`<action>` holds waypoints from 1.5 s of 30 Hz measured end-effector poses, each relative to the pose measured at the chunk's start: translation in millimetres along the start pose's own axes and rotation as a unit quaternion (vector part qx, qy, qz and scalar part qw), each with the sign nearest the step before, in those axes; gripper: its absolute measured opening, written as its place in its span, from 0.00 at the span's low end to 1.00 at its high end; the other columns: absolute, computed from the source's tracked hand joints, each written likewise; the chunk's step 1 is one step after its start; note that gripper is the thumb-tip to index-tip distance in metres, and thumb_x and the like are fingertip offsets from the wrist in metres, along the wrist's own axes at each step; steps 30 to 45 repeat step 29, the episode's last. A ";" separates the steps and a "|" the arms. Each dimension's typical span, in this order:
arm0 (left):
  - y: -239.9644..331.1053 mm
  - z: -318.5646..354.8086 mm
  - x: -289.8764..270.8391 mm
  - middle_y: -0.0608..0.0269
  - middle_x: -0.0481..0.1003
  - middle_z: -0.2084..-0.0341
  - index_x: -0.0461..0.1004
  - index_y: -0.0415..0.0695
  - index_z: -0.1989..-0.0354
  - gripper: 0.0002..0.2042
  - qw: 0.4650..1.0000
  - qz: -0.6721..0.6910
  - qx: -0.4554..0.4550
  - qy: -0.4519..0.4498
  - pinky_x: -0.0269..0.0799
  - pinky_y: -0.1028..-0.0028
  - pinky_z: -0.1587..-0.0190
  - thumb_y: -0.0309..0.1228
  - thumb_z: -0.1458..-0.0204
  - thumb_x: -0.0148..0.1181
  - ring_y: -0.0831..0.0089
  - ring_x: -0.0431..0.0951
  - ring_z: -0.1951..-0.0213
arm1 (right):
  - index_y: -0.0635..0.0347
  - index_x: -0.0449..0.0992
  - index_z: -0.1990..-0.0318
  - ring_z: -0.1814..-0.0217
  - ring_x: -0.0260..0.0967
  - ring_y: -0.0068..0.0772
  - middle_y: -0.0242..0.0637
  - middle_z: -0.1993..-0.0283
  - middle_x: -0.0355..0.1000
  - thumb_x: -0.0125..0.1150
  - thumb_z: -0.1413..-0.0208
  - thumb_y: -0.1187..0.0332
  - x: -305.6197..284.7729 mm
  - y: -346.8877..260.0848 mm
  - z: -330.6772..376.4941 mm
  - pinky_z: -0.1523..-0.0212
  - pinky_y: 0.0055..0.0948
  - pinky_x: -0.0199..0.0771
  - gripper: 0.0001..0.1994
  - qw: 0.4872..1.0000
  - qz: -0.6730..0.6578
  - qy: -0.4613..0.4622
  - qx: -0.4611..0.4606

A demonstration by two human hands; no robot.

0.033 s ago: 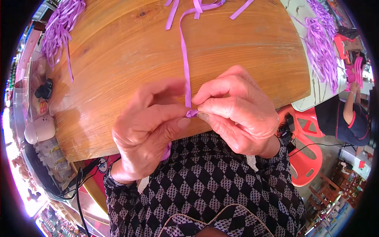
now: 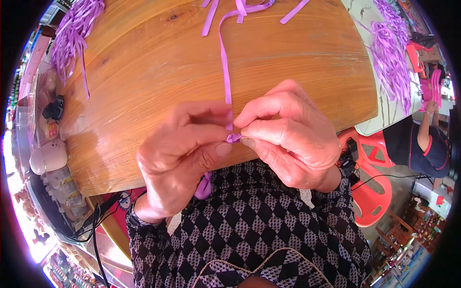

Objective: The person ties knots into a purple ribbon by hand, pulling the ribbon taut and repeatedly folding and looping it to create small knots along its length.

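Note:
A purple ribbon (image 2: 224,62) runs down the table toward me and ends in a small folded knot (image 2: 233,138) between my hands. My left hand (image 2: 180,153) pinches the knot's left side with thumb and forefinger; its other fingers are bent and slightly blurred. From the right, my right hand (image 2: 290,137) grips the same knot between thumb and fingertips. Below my left palm hangs a purple ribbon loop (image 2: 204,186), partly hidden by the hand. Both hands are over the table's near edge, just above my patterned top.
Bundles of purple ribbon lie at the far left (image 2: 72,36) and on a pale table (image 2: 367,122) at right. More ribbon ends (image 2: 210,19) lie at the wooden table's (image 2: 144,62) far side. A red plastic chair (image 2: 372,192) and another person (image 2: 422,144) are at right.
The upper fingers of my left hand have shifted a little lower and across the ribbon. More of the ribbon loop under that hand shows. My right hand holds still.

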State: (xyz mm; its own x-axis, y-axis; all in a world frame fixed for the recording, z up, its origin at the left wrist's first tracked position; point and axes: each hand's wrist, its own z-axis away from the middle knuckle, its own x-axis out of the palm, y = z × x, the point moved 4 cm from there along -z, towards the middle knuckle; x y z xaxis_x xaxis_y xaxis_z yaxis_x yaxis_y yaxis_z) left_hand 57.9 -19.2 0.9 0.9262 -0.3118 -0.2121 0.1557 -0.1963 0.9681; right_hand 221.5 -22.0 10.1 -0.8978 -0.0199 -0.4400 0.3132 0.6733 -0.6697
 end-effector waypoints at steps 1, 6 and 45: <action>-4.8 1.2 0.7 0.56 0.72 0.64 0.76 0.36 0.66 0.07 0.995 0.087 -0.056 -0.010 0.67 0.80 0.62 0.20 0.55 0.60 0.77 0.71 0.63 | 0.62 0.74 0.71 0.71 0.63 0.33 0.36 0.66 0.72 0.62 0.63 0.83 0.3 -0.5 -1.0 0.71 0.27 0.63 0.09 1.000 0.010 -0.016 -0.004; -10.5 6.7 5.8 0.65 0.73 0.70 0.76 0.36 0.65 0.06 0.968 0.145 -0.205 -0.002 0.66 0.84 0.67 0.21 0.52 0.59 0.84 0.69 0.69 | 0.62 0.74 0.71 0.71 0.63 0.33 0.36 0.66 0.72 0.62 0.63 0.83 -1.0 0.5 0.6 0.70 0.27 0.64 0.09 1.000 0.019 -0.010 -0.001; -23.4 14.8 17.1 0.67 0.75 0.74 0.76 0.36 0.65 0.07 0.936 0.244 -0.253 0.016 0.67 0.85 0.69 0.24 0.51 0.60 0.86 0.70 0.72 | 0.63 0.74 0.72 0.72 0.63 0.31 0.37 0.67 0.72 0.61 0.62 0.83 1.1 5.4 5.6 0.72 0.25 0.63 0.08 0.999 -0.024 -0.007 0.030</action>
